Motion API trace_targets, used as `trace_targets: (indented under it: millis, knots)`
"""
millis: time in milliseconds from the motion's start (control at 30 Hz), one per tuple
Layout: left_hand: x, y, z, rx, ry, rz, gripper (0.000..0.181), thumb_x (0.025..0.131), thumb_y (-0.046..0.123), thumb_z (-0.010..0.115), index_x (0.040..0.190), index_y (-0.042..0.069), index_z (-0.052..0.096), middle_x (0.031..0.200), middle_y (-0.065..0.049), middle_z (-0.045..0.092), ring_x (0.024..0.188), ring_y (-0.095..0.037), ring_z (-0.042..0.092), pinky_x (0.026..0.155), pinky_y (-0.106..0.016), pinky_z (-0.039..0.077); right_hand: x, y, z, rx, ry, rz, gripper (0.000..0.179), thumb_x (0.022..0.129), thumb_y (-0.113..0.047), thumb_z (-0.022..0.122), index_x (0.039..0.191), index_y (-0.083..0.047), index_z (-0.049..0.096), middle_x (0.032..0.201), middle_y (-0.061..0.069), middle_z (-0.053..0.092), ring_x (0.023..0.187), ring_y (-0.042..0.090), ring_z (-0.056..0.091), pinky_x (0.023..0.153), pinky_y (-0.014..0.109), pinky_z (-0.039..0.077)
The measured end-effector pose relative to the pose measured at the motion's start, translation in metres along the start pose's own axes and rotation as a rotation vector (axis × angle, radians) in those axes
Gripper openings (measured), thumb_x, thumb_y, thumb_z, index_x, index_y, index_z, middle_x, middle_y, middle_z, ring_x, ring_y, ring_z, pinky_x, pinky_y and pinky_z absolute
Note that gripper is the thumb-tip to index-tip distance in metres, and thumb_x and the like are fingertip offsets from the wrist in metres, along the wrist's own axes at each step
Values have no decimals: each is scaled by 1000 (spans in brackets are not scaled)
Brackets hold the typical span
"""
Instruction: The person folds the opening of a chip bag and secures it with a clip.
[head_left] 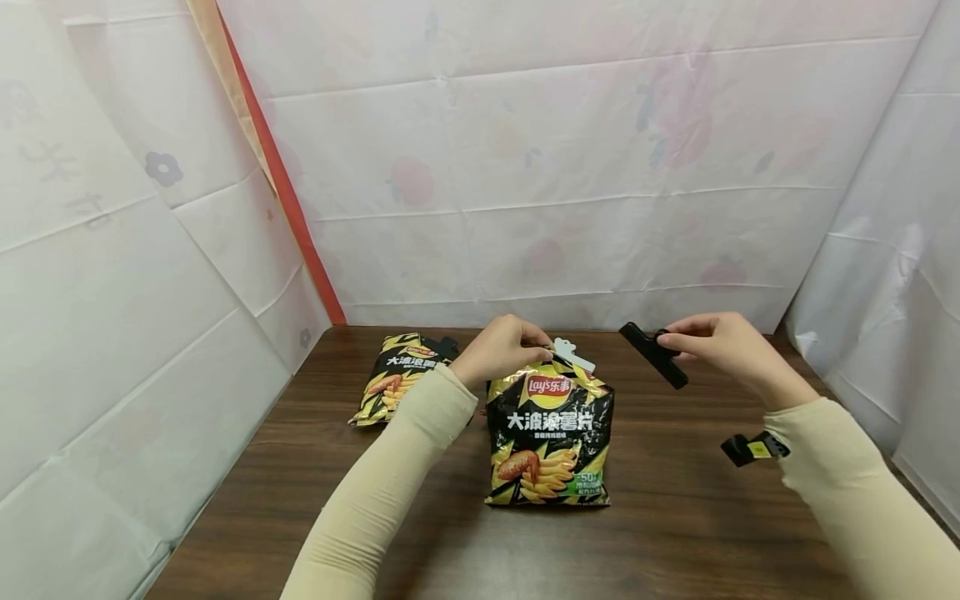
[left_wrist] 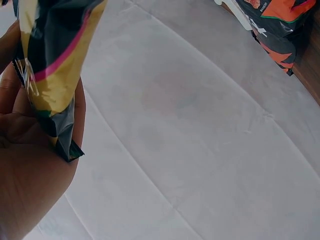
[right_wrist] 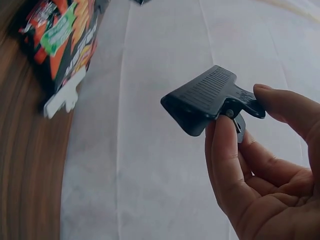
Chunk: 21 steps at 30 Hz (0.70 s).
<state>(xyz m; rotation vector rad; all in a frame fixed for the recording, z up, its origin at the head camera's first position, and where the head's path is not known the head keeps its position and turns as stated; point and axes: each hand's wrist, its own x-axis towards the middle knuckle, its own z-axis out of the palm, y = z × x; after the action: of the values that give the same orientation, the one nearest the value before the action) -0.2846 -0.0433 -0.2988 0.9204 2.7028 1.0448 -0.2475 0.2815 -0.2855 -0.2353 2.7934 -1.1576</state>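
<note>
My left hand (head_left: 504, 350) grips the top edge of a yellow-and-black Lay's chip bag (head_left: 550, 442), which stands upright on the table. In the left wrist view the folded corner of this bag (left_wrist: 57, 95) lies between thumb and fingers. Off to the right, my right hand (head_left: 708, 342) pinches a black wide-jawed clip (head_left: 654, 356) by its handles, apart from the bag. The right wrist view shows the thumb on one handle of the clip (right_wrist: 205, 97) and fingers under the other. A white clip (head_left: 573, 357) shows just behind the held bag's top.
Another chip bag (head_left: 390, 379) with a black clip (head_left: 441, 346) at its top stands at the back left, partly behind my left arm. An orange-and-black bag (right_wrist: 65, 37) carries the white clip. White printed sheets (head_left: 562, 150) enclose the brown wooden table (head_left: 675, 517).
</note>
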Motion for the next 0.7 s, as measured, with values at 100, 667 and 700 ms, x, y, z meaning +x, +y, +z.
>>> trace_targets:
  millis: [100, 667, 700]
  knots:
    - [0, 0, 0, -3, 0, 0, 15, 94, 16, 66, 103, 10, 77, 92, -2, 76, 75, -7, 67, 67, -23, 52, 4, -10, 5, 22, -6, -32, 63, 92, -49, 64, 133, -2, 58, 128, 23, 63, 98, 24, 71, 95, 53, 49]
    - [-1, -1, 0, -4, 0, 7, 16, 94, 16, 66, 105, 9, 77, 94, -3, 76, 75, -6, 67, 67, -23, 53, 16, -43, 37, 26, -30, -173, 42, 93, -31, 68, 125, -3, 65, 117, 16, 69, 104, 25, 65, 81, 32, 52]
    - [-1, -1, 0, -4, 0, 6, 16, 94, 16, 66, 105, 9, 77, 94, -2, 76, 75, -6, 67, 67, -23, 53, 16, -43, 38, 32, -31, -176, 42, 93, -30, 68, 125, -2, 64, 117, 16, 69, 104, 25, 65, 81, 30, 51]
